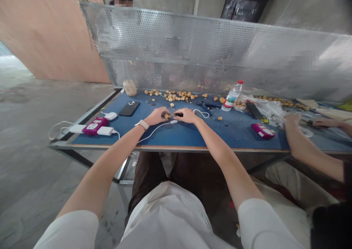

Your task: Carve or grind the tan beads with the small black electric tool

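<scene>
My left hand (157, 116), with a pale band on its wrist, is closed on a small round tan piece (166, 115) over the blue table (187, 136). Just to its right, my right hand (186, 115) is closed round a dark, thin tool (178, 114) whose tip points at the tan piece. The tool's exact kind is too small to tell. A white cable (154, 130) with a small connector passes below both hands. One pale round piece (172, 105) lies a little beyond them.
Many tan round pieces (181, 95) line the perforated metal screen (192, 51). A phone (129, 108), white mouse (110, 116) and purple box (95, 126) lie left. Rightward are a bottle (231, 97), another purple box (263, 131) and another person's hands (293, 122).
</scene>
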### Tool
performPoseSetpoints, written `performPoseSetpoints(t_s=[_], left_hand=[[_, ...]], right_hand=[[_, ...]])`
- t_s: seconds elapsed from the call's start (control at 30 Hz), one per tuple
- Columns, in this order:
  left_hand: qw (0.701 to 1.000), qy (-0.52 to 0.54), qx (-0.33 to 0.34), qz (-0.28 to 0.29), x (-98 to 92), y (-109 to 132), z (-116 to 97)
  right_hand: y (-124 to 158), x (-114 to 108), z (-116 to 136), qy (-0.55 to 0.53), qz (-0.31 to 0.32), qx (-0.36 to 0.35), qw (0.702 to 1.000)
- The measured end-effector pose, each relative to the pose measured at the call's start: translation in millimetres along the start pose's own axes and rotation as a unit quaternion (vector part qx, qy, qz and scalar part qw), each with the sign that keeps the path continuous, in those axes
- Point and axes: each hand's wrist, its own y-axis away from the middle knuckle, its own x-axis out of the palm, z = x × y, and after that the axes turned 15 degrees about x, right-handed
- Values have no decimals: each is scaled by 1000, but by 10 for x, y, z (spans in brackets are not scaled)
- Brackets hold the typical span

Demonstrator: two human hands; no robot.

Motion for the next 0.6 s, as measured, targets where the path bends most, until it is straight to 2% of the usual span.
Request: performPoseSetpoints(t_s=[0.23,0.43,0.6], left_hand=[[1000,19,-10,-14,16,4,3],[1000,17,-8,-12,18,2,7],[999,54,-5,0,43,12,30]], right_hand=[[0,13,24,-2,-3,-4,1000],[-1,12,23,-10,-9,8,1000],[-4,14,17,-8,2,2,1000]])
